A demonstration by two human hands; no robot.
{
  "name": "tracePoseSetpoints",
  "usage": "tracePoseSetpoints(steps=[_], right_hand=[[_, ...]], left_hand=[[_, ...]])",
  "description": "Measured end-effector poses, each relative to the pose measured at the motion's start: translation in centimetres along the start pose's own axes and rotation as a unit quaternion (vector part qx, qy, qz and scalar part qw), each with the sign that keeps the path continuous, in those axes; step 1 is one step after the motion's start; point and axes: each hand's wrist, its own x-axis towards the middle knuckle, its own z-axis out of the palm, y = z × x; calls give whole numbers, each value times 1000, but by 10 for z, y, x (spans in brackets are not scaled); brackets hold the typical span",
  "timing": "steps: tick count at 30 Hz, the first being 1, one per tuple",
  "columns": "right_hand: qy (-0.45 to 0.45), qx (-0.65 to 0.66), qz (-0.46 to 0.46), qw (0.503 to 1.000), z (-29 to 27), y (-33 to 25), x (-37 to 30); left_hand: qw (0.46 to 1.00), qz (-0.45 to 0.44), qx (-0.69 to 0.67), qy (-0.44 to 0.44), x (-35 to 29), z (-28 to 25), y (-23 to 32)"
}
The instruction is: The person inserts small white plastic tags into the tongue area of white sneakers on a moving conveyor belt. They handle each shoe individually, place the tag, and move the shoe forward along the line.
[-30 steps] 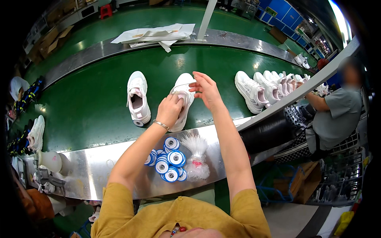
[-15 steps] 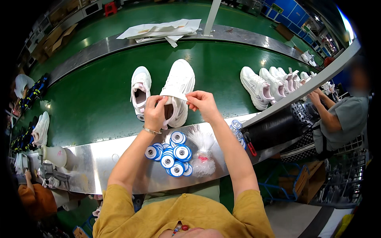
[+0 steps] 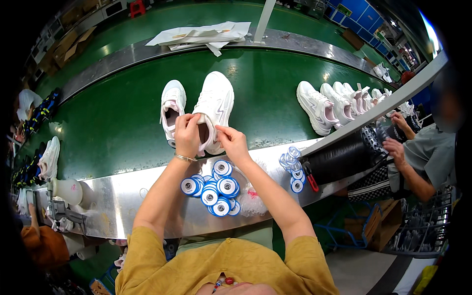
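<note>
A white sneaker (image 3: 216,96) with grey side lines stands on the green belt, toe away from me, its pink-lined opening toward me. My left hand (image 3: 187,136) is closed in a pinch on the tongue area at the left of the opening. My right hand (image 3: 233,143) pinches at the right side of the collar; whatever its fingertips hold is mostly hidden. A second white sneaker (image 3: 173,101) stands to the left, close by my left hand. Round blue-and-white tags (image 3: 210,196) lie in a pile below my wrists.
A bundle of clear plastic fasteners (image 3: 253,202) lies partly under my right forearm. More round tags (image 3: 295,167) and red-handled snips (image 3: 310,178) are to the right. A row of white sneakers (image 3: 314,105) stands beyond a slanted rail (image 3: 378,101). A co-worker's hands (image 3: 397,147) are at far right.
My right hand has moved left and down from the outstretched strap to the shoe's collar. The sneaker has shifted slightly left. The co-worker's hands have moved.
</note>
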Motion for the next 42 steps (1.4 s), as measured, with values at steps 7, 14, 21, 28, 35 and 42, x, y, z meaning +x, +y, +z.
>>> tracePoseSetpoints(steps=[7, 14, 21, 28, 35, 42], right_hand=[[-128, 40, -12, 991, -60, -105, -40], [-344, 260, -249, 867, -69, -207, -115], [-372, 352, -302, 804, -82, -209, -158], [-371, 379, -346, 774, -101, -208, -185], [-385, 352, -329, 787, -134, -214, -207], [-18, -44, -133, 990, -221, -181, -235]], left_hand=[[995, 15, 88, -49, 21, 9, -24], [991, -65, 56, -100, 30, 6, -23], [989, -147, -24, -27, -30, -56, 51], [981, -183, -57, -33, -64, -76, 113], [979, -158, -110, -64, -80, -68, 163], [976, -162, -119, -85, -97, -69, 201]])
